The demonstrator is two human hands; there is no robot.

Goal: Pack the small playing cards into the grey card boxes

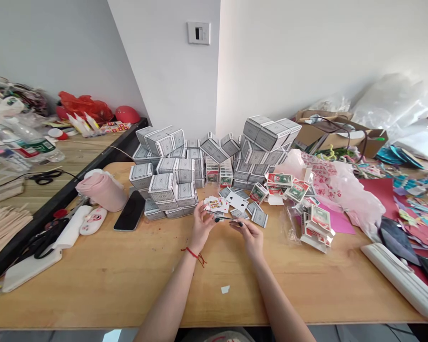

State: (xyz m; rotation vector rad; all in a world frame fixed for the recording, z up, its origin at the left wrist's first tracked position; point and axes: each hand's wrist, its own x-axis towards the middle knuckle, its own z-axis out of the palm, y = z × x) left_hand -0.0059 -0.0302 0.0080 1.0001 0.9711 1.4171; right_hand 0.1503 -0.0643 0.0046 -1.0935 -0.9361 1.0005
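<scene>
My left hand (202, 225) and my right hand (250, 234) are close together over the table, fingers pinched on opposite ends of a playing card (225, 218). That card is seen nearly edge-on, so its face is hidden. Just beyond my fingers lie loose playing cards (237, 201), some face up and others showing grey patterned backs. A face card (216, 204) lies by my left fingertips. Behind them stand stacked blocks (163, 187) faced with grey card backs, and a taller stack (264, 135) rises on the right.
Left of the stacks are a phone (130, 211), a pink roll (105, 190) and scissors (50, 237). Opened card boxes (319, 221) and a plastic bag (349, 190) lie right. A white elongated device (399, 280) is near the right edge. A paper scrap (225, 289) lies in front.
</scene>
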